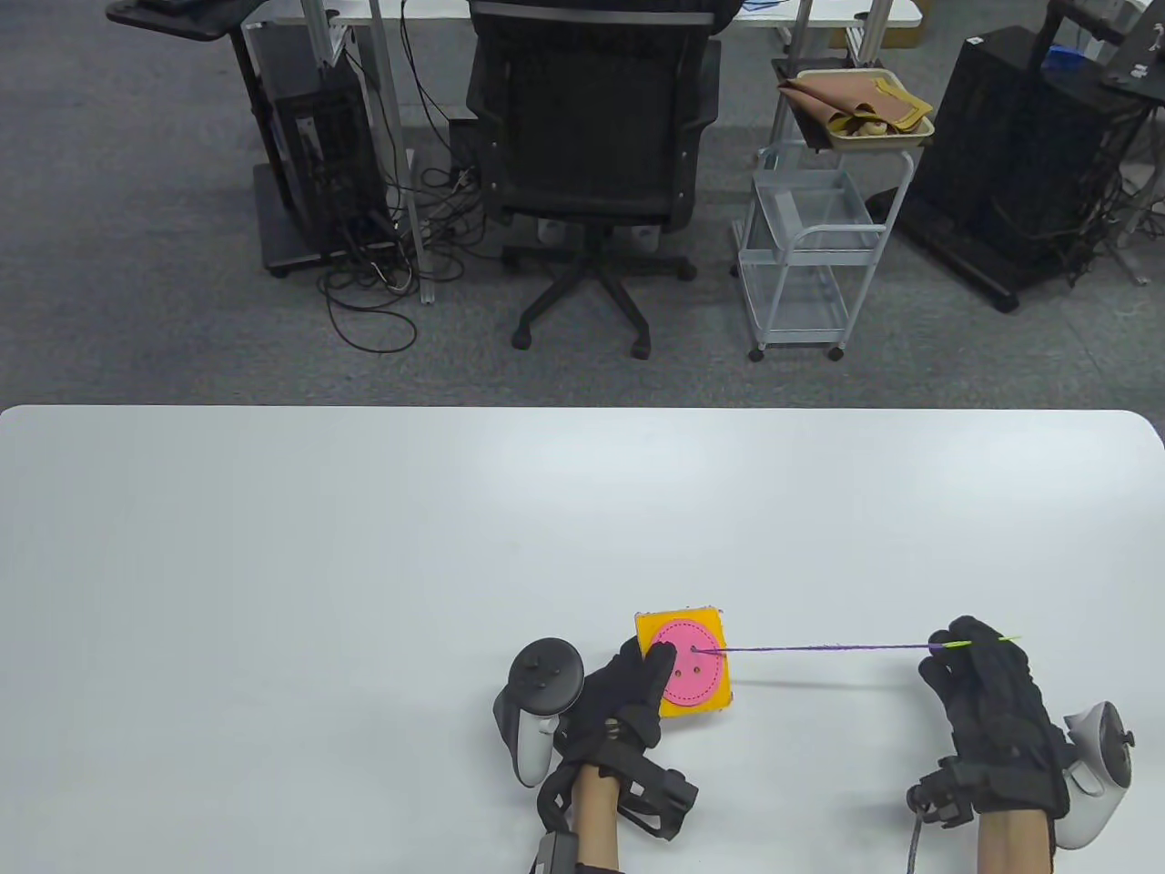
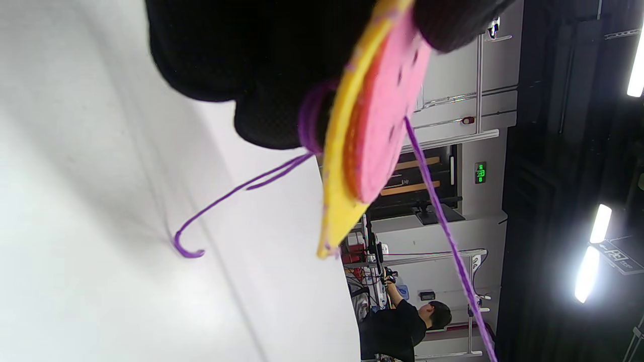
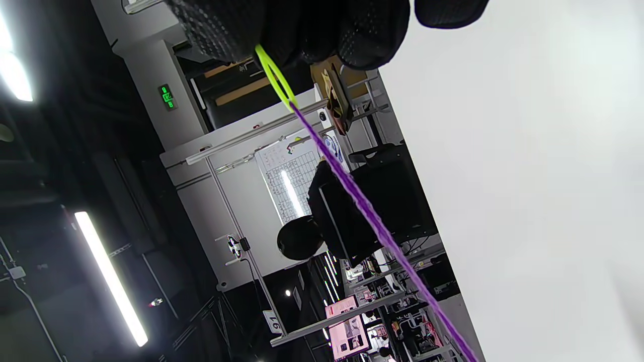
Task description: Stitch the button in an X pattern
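Your pink felt button [image 1: 687,675] sits on its yellow felt square [image 1: 652,631] low on the white table [image 1: 364,546], toward 5 o'clock from the table's middle, and the left wrist view shows the piece lifted clear of the surface. Your left hand [image 1: 628,699] pinches it at its 9 o'clock edge, thumb on the pink face and the other fingers behind. From the hole at about 1 o'clock on the button, the purple yarn [image 1: 819,648] runs taut toward 3 o'clock to the yellow-green plastic needle [image 1: 978,643], which your right hand [image 1: 987,696] grips in curled fingers. Behind the square a short loose yarn tail [image 2: 221,198] hangs free. Pull harder and that tail could slip through, since I cannot tell whether it is knotted; the felt could also buckle or twist out of your left pinch. Slacken carelessly and the yarn may loop or snag. Picking an adjacent hole rather than the diagonal one would spoil the X
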`<state>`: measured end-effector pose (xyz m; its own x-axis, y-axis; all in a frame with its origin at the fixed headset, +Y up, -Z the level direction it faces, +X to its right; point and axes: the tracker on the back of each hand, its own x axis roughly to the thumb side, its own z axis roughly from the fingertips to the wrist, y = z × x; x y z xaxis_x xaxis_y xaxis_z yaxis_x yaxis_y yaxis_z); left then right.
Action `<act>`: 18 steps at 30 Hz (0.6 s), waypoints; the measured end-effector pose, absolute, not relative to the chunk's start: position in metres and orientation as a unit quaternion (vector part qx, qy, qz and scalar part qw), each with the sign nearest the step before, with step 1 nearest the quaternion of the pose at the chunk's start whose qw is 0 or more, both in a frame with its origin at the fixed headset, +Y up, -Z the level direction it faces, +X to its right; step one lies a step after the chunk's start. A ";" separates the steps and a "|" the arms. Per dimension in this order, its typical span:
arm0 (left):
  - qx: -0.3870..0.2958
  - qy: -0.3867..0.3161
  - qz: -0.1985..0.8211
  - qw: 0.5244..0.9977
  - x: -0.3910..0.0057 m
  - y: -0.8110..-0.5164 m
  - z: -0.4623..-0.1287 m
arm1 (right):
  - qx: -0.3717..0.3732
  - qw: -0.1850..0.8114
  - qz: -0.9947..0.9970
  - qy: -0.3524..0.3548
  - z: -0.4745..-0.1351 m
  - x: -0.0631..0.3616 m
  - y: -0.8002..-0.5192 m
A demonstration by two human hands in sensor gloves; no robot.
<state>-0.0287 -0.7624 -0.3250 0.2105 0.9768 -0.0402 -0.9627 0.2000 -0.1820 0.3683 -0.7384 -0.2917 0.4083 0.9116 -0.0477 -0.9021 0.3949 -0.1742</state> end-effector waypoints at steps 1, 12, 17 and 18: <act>-0.084 -0.041 0.628 0.773 -0.029 -0.763 -0.325 | -0.090 0.836 0.540 -0.031 -0.291 0.368 -0.738; -0.090 -0.037 0.628 0.772 -0.028 -0.766 -0.325 | -0.083 0.832 0.546 -0.045 -0.292 0.357 -0.733; -0.098 -0.039 0.626 0.773 -0.025 -0.767 -0.325 | -0.071 0.830 0.552 -0.040 -0.294 0.345 -0.731; -0.100 -0.040 0.625 0.773 -0.024 -0.768 -0.325 | -0.069 0.827 0.557 -0.040 -0.294 0.343 -0.730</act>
<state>-0.0242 -0.7676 -0.3252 0.2152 0.9745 -0.0634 -0.9584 0.1983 -0.2052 0.3430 -0.7300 -0.2939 0.3772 0.9261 -0.0105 -0.9150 0.3709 -0.1586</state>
